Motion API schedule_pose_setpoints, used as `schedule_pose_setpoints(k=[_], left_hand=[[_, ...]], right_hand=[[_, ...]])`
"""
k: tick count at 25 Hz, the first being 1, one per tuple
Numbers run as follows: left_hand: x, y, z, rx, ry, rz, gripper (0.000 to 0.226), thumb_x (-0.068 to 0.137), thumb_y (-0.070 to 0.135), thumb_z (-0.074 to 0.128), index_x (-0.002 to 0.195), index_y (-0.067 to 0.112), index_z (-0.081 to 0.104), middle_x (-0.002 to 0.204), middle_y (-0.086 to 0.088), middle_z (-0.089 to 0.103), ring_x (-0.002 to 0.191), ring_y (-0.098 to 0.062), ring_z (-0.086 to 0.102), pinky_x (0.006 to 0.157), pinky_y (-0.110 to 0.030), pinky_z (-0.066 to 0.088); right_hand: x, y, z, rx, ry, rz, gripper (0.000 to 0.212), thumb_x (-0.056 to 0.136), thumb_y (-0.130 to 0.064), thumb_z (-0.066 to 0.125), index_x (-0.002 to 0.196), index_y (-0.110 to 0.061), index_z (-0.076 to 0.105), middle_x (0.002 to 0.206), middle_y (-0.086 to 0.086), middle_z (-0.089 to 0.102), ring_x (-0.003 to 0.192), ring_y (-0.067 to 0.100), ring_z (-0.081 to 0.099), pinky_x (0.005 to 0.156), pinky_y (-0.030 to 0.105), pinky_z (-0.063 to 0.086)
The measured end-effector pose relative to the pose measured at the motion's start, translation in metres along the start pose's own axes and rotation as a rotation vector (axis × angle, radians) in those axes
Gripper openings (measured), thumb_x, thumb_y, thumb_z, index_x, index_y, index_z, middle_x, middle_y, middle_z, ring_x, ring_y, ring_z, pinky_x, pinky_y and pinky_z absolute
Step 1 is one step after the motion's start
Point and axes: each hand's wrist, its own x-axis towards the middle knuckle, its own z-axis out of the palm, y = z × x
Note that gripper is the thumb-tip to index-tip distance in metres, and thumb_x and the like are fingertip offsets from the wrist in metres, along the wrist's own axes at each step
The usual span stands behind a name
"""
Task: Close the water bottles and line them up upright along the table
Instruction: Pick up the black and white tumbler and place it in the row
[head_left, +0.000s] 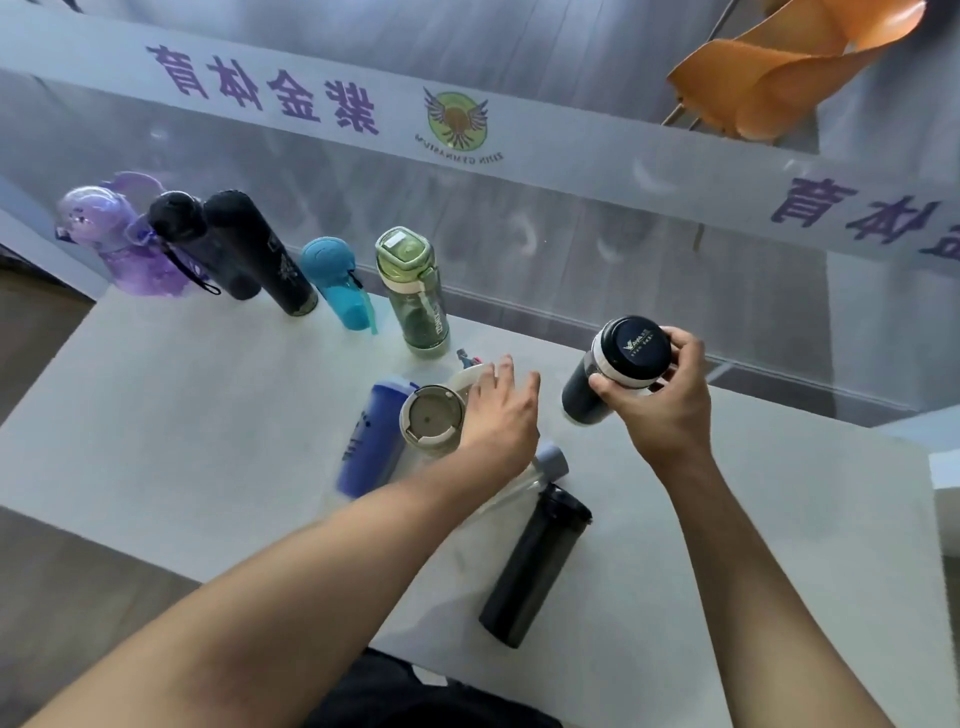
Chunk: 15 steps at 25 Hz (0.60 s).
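Right hand (662, 400) clamped on dark bottle's (587, 389) cap (638, 349); left hand (501, 415) spread open over beige cup (431, 422) (contact unclear). Risk: twisting one-handed may tip bottle off worktop (182, 415) edge.

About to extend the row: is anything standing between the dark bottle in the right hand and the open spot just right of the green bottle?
Nothing visible. The right hand grips the dark bottle with the black cap; the white table between it and the green translucent bottle is bare. The left hand sits nearer, below that path.

Upright bottles (291, 265) behind lying bottles (535, 566)
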Motion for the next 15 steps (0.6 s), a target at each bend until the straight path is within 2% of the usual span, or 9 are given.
schedule_pose_setpoints(k=[2,5,8,11,13,15], left_hand=[[0.011,-0.003,0.015,0.039,0.044,-0.049,0.067,0.09,0.006,0.05,0.149,0.021,0.023,0.161,-0.025,0.006,0.148,-0.046,0.009,0.117,-0.052,0.021],[0.022,-0.003,0.033,0.098,0.107,-0.102,0.076,0.092,0.001,0.043,0.154,0.025,0.008,0.161,-0.029,0.001,0.148,-0.049,0.002,0.118,-0.055,0.015],[0.03,0.0,0.039,0.087,0.098,-0.178,0.079,0.09,-0.002,0.041,0.156,0.022,0.005,0.159,-0.031,0.008,0.148,-0.05,-0.001,0.118,-0.058,0.014],[0.033,0.001,0.044,0.088,0.097,-0.193,0.08,0.09,0.002,0.048,0.156,0.017,0.005,0.155,-0.026,0.018,0.147,-0.051,0.001,0.115,-0.064,0.019],[0.035,0.001,0.047,0.054,0.081,-0.22,0.081,0.089,0.001,0.05,0.156,0.016,0.006,0.159,-0.025,0.008,0.147,-0.051,-0.003,0.115,-0.066,0.015],[0.037,0.001,0.049,0.008,0.051,-0.248,0.083,0.088,0.006,0.057,0.155,0.017,0.009,0.162,-0.024,-0.001,0.148,-0.051,-0.007,0.116,-0.065,0.013]], right_hand=[[0.005,0.012,-0.002,-0.041,-0.009,-0.004,0.08,0.059,-0.035,0.093,0.124,-0.034,0.046,0.118,-0.013,0.061,0.105,0.003,0.061,0.09,0.019,0.049],[0.012,0.025,-0.002,-0.079,-0.042,-0.02,0.08,0.061,-0.031,0.094,0.125,-0.032,0.046,0.123,-0.008,0.06,0.109,0.012,0.061,0.096,0.031,0.051],[0.021,0.031,0.001,-0.081,-0.069,-0.006,0.08,0.06,-0.031,0.095,0.125,-0.034,0.047,0.122,-0.009,0.06,0.106,0.005,0.06,0.095,0.028,0.051],[0.03,0.032,0.007,-0.075,-0.091,0.019,0.08,0.059,-0.033,0.095,0.123,-0.038,0.046,0.116,-0.019,0.06,0.104,-0.009,0.058,0.091,0.02,0.049],[0.036,0.031,0.012,-0.08,-0.098,0.024,0.08,0.058,-0.034,0.094,0.122,-0.041,0.046,0.114,-0.023,0.059,0.103,-0.012,0.057,0.09,0.018,0.047],[0.041,0.031,0.016,-0.084,-0.096,0.019,0.081,0.058,-0.034,0.094,0.122,-0.039,0.046,0.115,-0.019,0.06,0.106,-0.005,0.059,0.093,0.022,0.049]])
